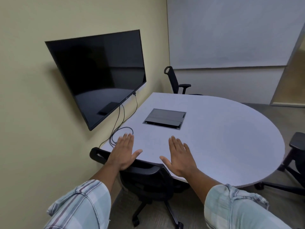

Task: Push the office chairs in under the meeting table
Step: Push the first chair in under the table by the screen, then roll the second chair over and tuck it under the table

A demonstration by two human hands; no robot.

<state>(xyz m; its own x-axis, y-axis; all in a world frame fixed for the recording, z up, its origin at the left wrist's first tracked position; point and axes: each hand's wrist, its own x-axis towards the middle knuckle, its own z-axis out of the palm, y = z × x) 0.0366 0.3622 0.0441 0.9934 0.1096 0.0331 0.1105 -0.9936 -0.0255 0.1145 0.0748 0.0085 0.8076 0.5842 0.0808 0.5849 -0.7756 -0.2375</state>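
Observation:
A black office chair [145, 179] stands right below me, its backrest top against the near edge of the white rounded meeting table [222, 138]. My left hand [123, 152] is flat with fingers spread, the heel of the palm over the backrest's top edge. My right hand [179, 156] hovers flat and open above the table edge, just right of the backrest. A second black chair [177, 81] sits at the table's far side. A third chair [295, 162] stands at the right, partly out from the table.
A dark wall-mounted screen [99, 75] hangs at the left, with black cables [118, 129] running down onto the table. A dark cable-box lid [165, 119] is set into the tabletop. A whiteboard wall [231, 33] stands behind. Grey carpet [280, 207] covers the floor.

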